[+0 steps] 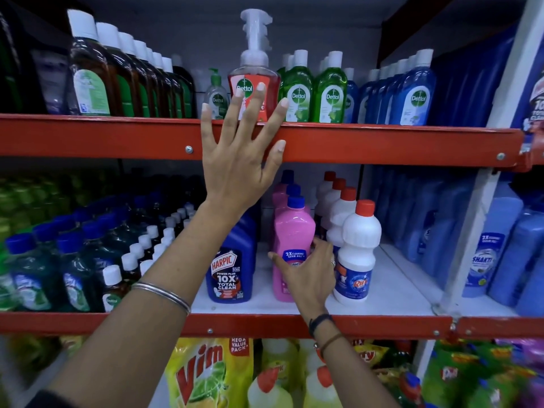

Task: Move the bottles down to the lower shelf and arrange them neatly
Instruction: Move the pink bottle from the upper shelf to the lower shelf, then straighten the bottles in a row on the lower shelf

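Left hand (238, 160) raised, fingers spread wide, reaching at the red pump bottle (253, 83) on the upper shelf (117, 136); fingertips lie over its label, but no grasp is formed and I cannot tell if they touch it. Right hand (309, 275) low on the middle shelf (382, 304), wrapped round the base of the front pink bottle (293, 245), thumb across the label, fingers behind it. That bottle stands upright at the head of a short pink row, with the Harpic bottle (231, 260) just to its left and a row of white bottles (357, 251) to its right, the nearest just beside the knuckles. Reading: mid-transfer, one bottle being seated while the next is picked. Next move likely calls for closing round the pump bottle's body rather than the tall pump head, lifting it clear of the red shelf lip, and bringing it down into free space; bare white board shows in front of the Harpic and pink rows and right of the white row. Green bottles (313, 89) stand close beside the pump bottle, so a wide grab could knock them. Setting: shop racking, red steel rails, white boards, densely stocked; yellow Vim pouches (209, 375) on the tier below.
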A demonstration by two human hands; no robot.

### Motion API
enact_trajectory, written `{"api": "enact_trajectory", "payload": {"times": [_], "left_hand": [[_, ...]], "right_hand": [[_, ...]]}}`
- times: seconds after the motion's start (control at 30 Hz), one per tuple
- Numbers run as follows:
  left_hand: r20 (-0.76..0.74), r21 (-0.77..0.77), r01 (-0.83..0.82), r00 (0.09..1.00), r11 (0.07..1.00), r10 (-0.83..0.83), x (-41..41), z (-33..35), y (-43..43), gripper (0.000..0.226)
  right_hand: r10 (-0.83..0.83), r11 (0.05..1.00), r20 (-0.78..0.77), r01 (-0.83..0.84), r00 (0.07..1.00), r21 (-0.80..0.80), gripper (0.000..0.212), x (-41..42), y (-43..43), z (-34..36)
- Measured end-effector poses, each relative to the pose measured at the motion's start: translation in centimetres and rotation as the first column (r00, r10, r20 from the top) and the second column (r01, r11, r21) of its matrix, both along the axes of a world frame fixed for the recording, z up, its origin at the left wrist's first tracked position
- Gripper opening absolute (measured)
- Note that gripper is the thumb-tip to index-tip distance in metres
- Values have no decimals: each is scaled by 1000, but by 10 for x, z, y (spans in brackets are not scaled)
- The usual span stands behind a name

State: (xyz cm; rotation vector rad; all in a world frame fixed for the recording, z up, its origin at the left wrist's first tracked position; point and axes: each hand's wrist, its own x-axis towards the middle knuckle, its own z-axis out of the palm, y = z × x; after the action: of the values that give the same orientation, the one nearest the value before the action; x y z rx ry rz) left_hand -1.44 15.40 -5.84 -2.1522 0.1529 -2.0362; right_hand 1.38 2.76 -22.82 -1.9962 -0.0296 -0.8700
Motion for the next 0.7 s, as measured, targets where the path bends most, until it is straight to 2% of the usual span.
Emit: {"api": "enact_trajectory", "payload": {"times": [0.2,0.33,0.37,0.43,0.5,0.57,0.63,0.67,0.7], "left_hand": [[2,-8,3,1000,1000,-3,0,-1,-1,47],[-48,-29,-24,999,999,23,-3,-1,-3,47],[-60,-49,-35,998,998,33,-7,-2,-6,47],[-75,-126,-14,997,992,5,-15,-9,-17,47],[-65,-187,126,988,974,-140,-25,-28,-37,46],[-78,-167,382,914,909,-398,-35,-57,-61,44],[-191,-134,565,792,815,-580,-34,-92,-83,41],[-261,-164,607,734,778,-627,-30,-109,-93,40],[-321,-256,630,660,733,-679,-24,-126,-104,41]], "right_hand": [[20,999,-30,-21,999,-35,89,-7,-3,1],[55,993,-76,-63,996,-104,100,-23,-13,5],[81,992,-59,-86,995,-89,99,-30,-19,5],[204,977,58,-207,977,50,84,-47,-34,5],[261,922,243,-316,934,225,63,-59,-58,2],[255,874,332,-363,908,323,51,-56,-88,-4],[326,847,256,-401,910,349,50,-41,-114,-9],[375,846,177,-413,910,336,51,-31,-124,-12],[416,848,103,-427,903,314,52,-22,-133,-16]]}}
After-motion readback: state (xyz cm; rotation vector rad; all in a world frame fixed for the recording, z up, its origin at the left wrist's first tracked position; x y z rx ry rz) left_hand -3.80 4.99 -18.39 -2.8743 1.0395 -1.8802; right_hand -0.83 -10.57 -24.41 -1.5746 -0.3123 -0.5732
